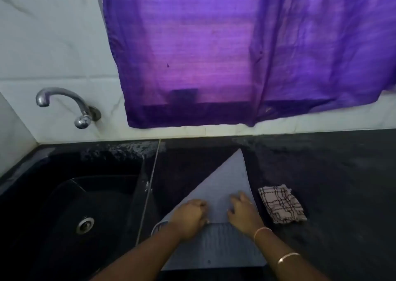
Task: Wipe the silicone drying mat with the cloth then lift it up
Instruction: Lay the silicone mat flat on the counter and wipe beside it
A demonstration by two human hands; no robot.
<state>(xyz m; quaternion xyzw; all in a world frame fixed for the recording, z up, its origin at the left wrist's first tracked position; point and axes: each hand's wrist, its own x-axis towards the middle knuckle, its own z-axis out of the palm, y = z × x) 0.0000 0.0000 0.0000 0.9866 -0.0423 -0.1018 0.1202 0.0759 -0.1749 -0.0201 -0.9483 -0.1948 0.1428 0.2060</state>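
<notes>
The pale blue silicone drying mat (227, 180) lies on the black counter just right of the sink, one part folded over into a triangle that points away from me; its ribbed side shows near me. My left hand (189, 216) is closed on the mat's folded edge. My right hand (243, 211) presses on the fold beside it, fingers spread and bent on the mat. The checked cloth (281, 204), white with dark lines, lies crumpled on the counter to the right of the mat, apart from both hands.
A black sink (70, 205) with a metal drain fills the left. A chrome tap (64, 105) juts from the white tiled wall. A purple curtain (235, 51) hangs above the counter (332, 173), whose back strip looks wet.
</notes>
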